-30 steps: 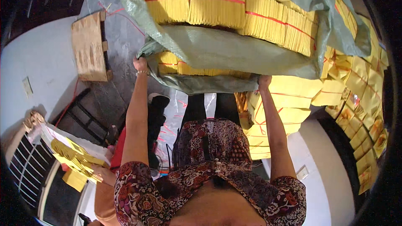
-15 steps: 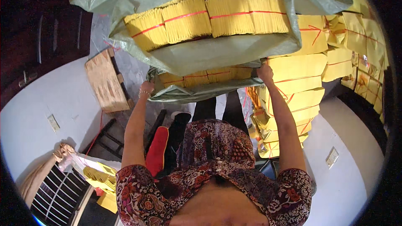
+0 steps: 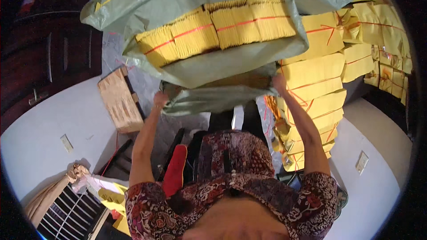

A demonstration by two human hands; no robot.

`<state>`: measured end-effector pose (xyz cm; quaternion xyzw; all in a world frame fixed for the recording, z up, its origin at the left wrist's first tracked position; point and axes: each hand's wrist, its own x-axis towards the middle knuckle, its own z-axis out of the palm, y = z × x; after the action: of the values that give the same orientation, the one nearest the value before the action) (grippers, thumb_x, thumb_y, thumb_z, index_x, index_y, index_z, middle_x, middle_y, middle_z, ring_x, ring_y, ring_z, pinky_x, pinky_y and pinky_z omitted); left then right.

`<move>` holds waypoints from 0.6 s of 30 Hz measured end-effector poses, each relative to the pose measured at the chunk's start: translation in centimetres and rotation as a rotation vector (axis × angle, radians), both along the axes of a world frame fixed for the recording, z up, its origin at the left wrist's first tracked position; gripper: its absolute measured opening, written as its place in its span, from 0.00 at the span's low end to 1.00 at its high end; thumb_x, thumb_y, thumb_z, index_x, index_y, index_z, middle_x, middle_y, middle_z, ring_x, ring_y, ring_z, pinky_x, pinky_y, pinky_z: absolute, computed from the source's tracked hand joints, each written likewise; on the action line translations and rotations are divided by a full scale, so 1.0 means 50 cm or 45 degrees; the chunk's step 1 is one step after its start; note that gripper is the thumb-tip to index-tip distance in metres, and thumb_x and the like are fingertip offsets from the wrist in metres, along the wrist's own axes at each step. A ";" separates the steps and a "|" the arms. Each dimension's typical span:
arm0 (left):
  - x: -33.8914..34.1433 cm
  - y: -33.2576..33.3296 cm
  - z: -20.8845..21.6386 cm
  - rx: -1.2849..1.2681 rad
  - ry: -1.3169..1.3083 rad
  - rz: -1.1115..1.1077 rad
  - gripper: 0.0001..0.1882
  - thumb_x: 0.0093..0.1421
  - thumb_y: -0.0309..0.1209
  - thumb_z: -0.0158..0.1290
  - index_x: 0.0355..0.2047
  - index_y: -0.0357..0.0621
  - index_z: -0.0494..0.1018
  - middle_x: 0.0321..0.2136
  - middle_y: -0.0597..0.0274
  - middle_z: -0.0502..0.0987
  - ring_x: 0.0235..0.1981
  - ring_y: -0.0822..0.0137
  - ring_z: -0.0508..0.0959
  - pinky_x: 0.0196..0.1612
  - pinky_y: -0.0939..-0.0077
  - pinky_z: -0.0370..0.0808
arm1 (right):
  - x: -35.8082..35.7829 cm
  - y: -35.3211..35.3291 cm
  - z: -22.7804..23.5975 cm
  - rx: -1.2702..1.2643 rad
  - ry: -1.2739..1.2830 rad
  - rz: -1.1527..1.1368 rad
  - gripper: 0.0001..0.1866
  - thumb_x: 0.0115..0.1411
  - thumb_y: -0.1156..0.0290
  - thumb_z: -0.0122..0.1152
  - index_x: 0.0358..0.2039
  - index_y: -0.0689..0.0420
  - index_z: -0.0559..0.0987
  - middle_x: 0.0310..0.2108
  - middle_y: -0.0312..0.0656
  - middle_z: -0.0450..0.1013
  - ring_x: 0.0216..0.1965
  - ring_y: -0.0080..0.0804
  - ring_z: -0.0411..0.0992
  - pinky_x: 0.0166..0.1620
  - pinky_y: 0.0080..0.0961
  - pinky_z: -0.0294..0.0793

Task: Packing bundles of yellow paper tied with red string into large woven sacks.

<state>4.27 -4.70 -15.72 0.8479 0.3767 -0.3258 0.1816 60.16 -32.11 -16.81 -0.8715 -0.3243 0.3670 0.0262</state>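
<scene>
A large pale green woven sack (image 3: 209, 69) fills the upper middle of the view, its mouth open on tied bundles of yellow paper (image 3: 218, 33) bound with red string. My left hand (image 3: 160, 99) grips the sack's lower left edge. At the sack's lower right corner, my right hand (image 3: 279, 81) holds the fabric. Both arms reach up from my patterned sleeves.
A tall stack of yellow paper bundles (image 3: 318, 93) stands right of the sack, with more at the far right (image 3: 382, 40). A wooden stool (image 3: 119, 100) sits at left on a plastic sheet. A red thing (image 3: 175, 169) lies near my body. A white rack (image 3: 71, 215) is at lower left.
The view has swung, so the sack and bundles now sit lower and more to the right. Both hands keep their hold on the sack's edge.
</scene>
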 end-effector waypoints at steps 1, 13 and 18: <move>-0.082 -0.009 -0.001 0.164 -0.141 0.428 0.23 0.61 0.44 0.37 0.24 0.37 0.73 0.23 0.40 0.74 0.28 0.39 0.74 0.33 0.50 0.70 | -0.041 0.035 0.027 0.181 0.058 0.012 0.12 0.48 0.68 0.51 0.26 0.63 0.76 0.26 0.57 0.73 0.32 0.54 0.72 0.36 0.45 0.69; 0.320 -0.150 0.204 0.903 -0.328 0.292 0.18 0.47 0.41 0.54 0.28 0.36 0.71 0.36 0.41 0.70 0.41 0.43 0.68 0.43 0.51 0.66 | -0.078 -0.008 0.082 0.026 -0.139 -0.013 0.21 0.52 0.59 0.54 0.37 0.64 0.71 0.27 0.60 0.72 0.32 0.56 0.72 0.35 0.49 0.70; 0.551 -0.275 0.129 -0.347 -0.812 1.017 0.31 0.46 0.57 0.55 0.39 0.44 0.73 0.38 0.52 0.73 0.36 0.54 0.71 0.40 0.65 0.66 | -0.134 0.038 0.146 0.220 0.056 -0.058 0.24 0.52 0.60 0.57 0.44 0.63 0.66 0.28 0.57 0.72 0.31 0.55 0.72 0.35 0.47 0.71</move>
<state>31.84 -18.44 -9.27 0.6640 0.5506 -0.0030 0.5059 53.46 -30.23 -9.51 -0.8648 -0.3341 0.3560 0.1169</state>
